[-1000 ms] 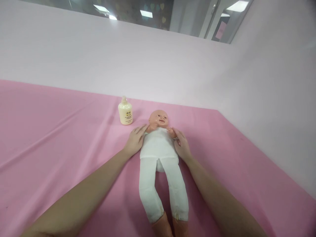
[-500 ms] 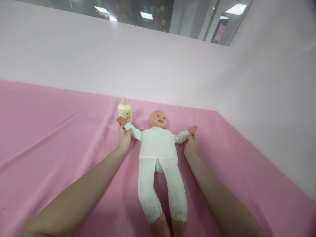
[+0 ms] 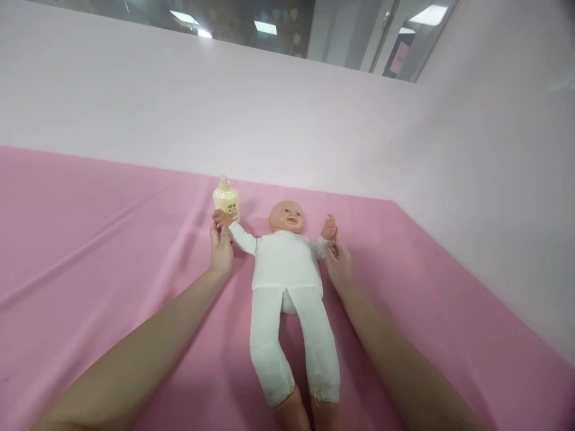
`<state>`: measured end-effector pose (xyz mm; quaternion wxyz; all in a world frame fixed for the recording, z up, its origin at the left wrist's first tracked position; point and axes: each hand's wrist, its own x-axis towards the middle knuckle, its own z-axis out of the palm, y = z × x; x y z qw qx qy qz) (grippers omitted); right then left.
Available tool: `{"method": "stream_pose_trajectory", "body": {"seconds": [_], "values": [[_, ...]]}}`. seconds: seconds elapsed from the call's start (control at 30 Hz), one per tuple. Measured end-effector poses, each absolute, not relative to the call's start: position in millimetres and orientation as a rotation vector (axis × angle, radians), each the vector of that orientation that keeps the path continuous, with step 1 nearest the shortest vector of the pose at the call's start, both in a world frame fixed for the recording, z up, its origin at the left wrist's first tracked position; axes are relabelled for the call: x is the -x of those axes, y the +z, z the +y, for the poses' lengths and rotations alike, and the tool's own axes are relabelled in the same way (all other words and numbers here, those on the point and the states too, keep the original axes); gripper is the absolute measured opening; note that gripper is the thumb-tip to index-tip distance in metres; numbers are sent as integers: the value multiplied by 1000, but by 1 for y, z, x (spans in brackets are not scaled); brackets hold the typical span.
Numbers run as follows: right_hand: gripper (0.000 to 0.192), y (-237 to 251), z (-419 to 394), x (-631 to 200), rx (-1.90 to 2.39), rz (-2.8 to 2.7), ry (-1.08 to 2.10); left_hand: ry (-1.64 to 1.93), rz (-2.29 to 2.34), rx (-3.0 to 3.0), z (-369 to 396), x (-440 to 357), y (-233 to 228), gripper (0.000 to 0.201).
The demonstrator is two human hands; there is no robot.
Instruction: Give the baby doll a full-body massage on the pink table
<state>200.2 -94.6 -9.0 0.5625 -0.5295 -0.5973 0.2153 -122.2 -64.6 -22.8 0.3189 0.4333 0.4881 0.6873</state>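
Observation:
A baby doll with a white cloth body lies on its back, head away from me and legs toward me. My left hand is closed on the doll's arm at the left, close to its wrist. That arm stretches out sideways, its small hand overlapping the lower part of a pale yellow pump bottle. On the other side, my right hand grips the doll's other arm near the wrist. This arm is bent, with the doll's hand pointing up beside its head. The doll's feet run out of view at the bottom.
Pink cloth with some creases covers the surface under the doll. A white wall rises behind it, and another stands at the right. Above the back wall is a window with reflected lights.
My right hand has moved inward and slightly up, bringing the doll's arm from stretched out to bent toward its head. My left hand has hardly shifted.

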Motion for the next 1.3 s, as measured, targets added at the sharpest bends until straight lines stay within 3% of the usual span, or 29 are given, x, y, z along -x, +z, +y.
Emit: {"method": "stream_pose_trajectory", "body": {"seconds": [0.27,0.57,0.93,1.3], "values": [[52,1,-105,-189,1129,-1701,492,1677,1318,-1715,-86,107,-1,48],[53,-4,-101,-190,1099,-1809,493,1337,1161,-2398,-88,91,-8,36],[47,2,-103,-190,1092,-1729,519,1422,1293,-2134,-89,96,-5,41],[56,-4,-99,-193,986,-1264,615,1766,1252,-1371,-74,108,-13,45]]}}
